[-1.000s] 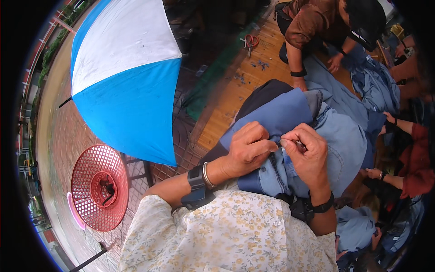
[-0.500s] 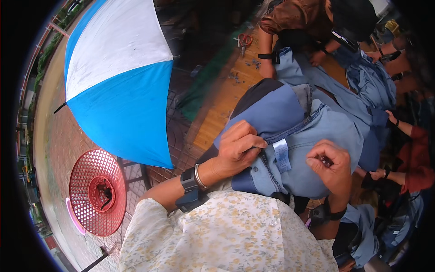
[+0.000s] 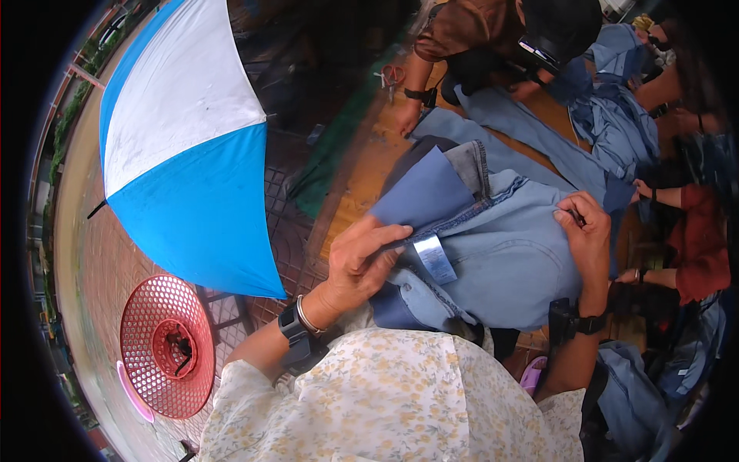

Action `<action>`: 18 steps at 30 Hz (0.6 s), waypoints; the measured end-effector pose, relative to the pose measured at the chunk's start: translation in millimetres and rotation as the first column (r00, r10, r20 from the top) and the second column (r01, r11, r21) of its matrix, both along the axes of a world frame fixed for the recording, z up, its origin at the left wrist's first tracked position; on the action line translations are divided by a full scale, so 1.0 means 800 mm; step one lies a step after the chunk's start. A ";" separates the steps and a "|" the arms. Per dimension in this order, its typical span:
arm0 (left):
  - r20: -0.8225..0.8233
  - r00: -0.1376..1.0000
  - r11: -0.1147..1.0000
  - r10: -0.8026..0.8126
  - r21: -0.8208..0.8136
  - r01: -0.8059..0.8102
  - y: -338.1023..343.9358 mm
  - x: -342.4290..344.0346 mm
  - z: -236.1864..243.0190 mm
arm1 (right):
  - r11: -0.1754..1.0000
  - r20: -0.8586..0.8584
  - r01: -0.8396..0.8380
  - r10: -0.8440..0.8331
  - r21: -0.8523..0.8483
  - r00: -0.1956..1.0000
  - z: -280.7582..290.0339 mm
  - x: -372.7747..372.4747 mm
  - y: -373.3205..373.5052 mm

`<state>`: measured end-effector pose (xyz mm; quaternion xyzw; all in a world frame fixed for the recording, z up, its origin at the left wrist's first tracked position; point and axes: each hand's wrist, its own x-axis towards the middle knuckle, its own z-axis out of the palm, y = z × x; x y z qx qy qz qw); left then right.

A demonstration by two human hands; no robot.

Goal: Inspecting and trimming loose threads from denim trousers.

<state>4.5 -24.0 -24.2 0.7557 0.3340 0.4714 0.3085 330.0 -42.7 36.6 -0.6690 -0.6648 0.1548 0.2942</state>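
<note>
A pair of light-blue denim jeans [image 3: 508, 254], turned inside out, lies bunched over my lap, with darker blue cloth and a white label [image 3: 435, 259] showing. My left hand [image 3: 362, 258] is closed on the seam of the jeans beside that label, thumb pointing right. At the right-hand part of the denim, my right hand [image 3: 586, 223] is curled, fingertips pinched together. Something small and dark shows between its fingers, too little to name. Whether those fingertips also grip the cloth is hidden.
A blue-and-white umbrella [image 3: 192, 208] stands open at left, above a red plastic basket [image 3: 167, 308]. Red-handled scissors [image 3: 392, 75] lie on a wooden board [image 3: 350, 202]. Opposite, a person in brown [image 3: 469, 31] handles more jeans [image 3: 531, 131]; a red-sleeved person [image 3: 700, 239] is at right.
My right hand has moved up and right, to the far part of the denim. My left hand has shifted slightly left and down, still on the seam. The jeans are spread wider.
</note>
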 end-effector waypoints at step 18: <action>-0.201 0.953 0.876 0.225 0.471 -0.107 0.106 -0.022 0.064 | 0.958 0.040 -0.198 0.194 0.206 0.980 0.064 -0.059 -0.097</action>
